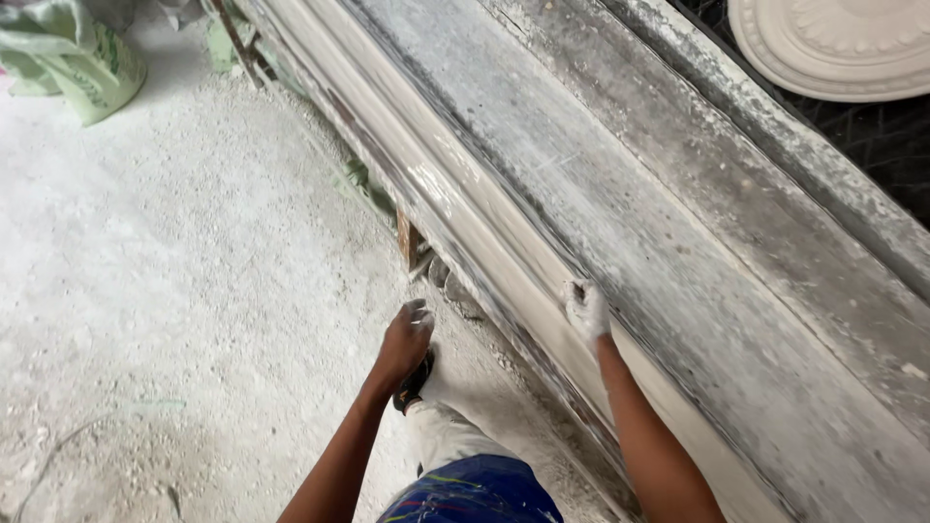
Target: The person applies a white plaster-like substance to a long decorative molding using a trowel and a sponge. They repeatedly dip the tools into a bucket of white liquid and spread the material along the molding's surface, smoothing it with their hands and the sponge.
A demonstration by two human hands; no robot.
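Observation:
A long plaster cornice moulding (484, 232) lies in a grey mould along the near edge of a long work bench (678, 213) that runs diagonally through the view. My right hand (586, 308), coated in white plaster, rests on the wet moulding with its fingers curled against the surface. My left hand (407, 334) hangs free over the floor beside the bench, fingers loosely curled, with a smear of plaster on the fingertips and nothing visible in it. My leg in plaster-spattered blue shorts (475, 494) and a dark sandal (415, 380) show below.
The floor (174, 271) is covered in white plaster dust and crumbs. A green-white sack (73, 53) sits at top left. A round plaster ceiling rosette (843, 44) lies on dark mesh at top right. A wooden bench leg (407, 240) shows under the bench edge.

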